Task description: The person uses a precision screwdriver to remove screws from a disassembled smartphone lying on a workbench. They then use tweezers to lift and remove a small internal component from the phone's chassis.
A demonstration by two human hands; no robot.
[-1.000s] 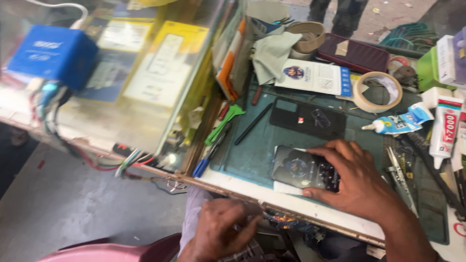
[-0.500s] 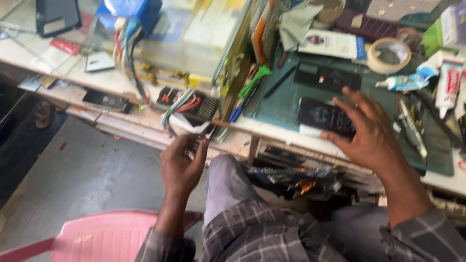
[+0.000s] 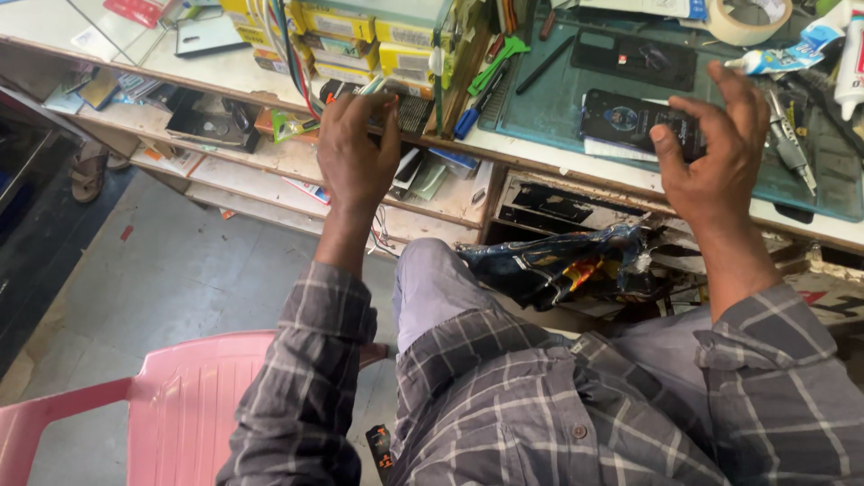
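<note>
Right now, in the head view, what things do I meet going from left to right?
Pink chair → left hand → green tool → dark phone → right hand → tape roll → white tube.

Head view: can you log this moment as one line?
left hand: at shelf edge, gripping small pale item | right hand: touching black flat phone | teal work mat

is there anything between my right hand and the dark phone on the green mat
Nothing visible. The right hand hovers directly at the dark phone on the green mat, its fingers overlapping the phone's right edge; whether they touch it is unclear. The tweezers lie off to the right, outside that path.
</note>
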